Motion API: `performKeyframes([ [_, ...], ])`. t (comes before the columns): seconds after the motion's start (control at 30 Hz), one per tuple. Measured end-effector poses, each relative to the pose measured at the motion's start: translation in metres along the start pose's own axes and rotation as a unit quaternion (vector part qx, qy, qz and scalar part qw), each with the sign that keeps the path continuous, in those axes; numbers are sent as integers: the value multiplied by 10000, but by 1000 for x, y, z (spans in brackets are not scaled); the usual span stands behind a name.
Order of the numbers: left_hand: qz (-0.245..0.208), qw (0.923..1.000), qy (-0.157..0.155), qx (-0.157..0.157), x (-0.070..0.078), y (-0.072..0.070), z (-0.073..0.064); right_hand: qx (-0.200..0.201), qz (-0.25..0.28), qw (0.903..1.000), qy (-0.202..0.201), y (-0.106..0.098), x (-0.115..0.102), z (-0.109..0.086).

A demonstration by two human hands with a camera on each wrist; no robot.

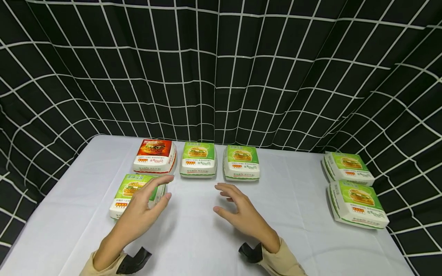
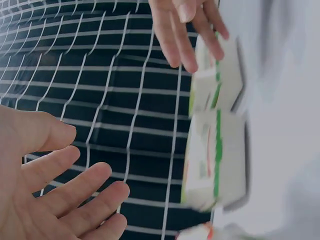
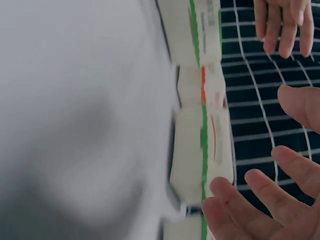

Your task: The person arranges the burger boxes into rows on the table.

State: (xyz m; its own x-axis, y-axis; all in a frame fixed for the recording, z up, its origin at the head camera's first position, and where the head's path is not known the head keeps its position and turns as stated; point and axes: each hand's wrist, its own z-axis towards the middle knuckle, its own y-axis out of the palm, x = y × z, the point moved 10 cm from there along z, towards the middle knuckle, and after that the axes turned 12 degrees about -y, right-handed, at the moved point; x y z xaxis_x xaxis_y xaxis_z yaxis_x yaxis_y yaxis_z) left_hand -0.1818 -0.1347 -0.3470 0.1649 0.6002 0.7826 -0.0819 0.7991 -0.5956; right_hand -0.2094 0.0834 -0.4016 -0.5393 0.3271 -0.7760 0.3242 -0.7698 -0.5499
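My left hand [image 1: 138, 214] is held above the table with fingers relaxed and nothing in them, partly covering a green-and-white burger box [image 1: 121, 193]. Opposite it, my right hand [image 1: 244, 214] hovers over the cloth, its fingers loosely bent and holding nothing. Behind the hands stands a row of burger boxes: a red-and-white one [image 1: 154, 155] on the left, a green one [image 1: 198, 159] in the middle and another green one [image 1: 241, 163] nearest the right hand. In the left wrist view the left palm [image 2: 55, 200] faces inward, thumb and fingers spread.
Two more green burger boxes stand at the table's right edge, a farther one [image 1: 348, 168] touching or nearly touching a nearer one [image 1: 359, 205]. A white cloth [image 1: 193, 237] covers the table. A black curtain with a white grid [image 1: 214, 76] hangs behind and at both sides.
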Motion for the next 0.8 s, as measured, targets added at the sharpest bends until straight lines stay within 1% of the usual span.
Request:
performKeyframes([
  [0.1,-5,9998,43,-189,4,17,2,136,-167,9997,94,-15,9,-10],
  [0.23,-153,9991,132,-371,10,39,5,339,-347,9986,216,-33,18,-21],
  [0.43,-400,9971,196,-612,18,64,11,504,-623,9965,247,-54,23,-33],
  [0.63,-456,9940,158,-977,24,91,17,647,-918,9932,299,-74,28,-44],
  [0.8,-509,9914,11,-1207,27,111,24,808,-1072,9900,429,-92,34,-53],
])
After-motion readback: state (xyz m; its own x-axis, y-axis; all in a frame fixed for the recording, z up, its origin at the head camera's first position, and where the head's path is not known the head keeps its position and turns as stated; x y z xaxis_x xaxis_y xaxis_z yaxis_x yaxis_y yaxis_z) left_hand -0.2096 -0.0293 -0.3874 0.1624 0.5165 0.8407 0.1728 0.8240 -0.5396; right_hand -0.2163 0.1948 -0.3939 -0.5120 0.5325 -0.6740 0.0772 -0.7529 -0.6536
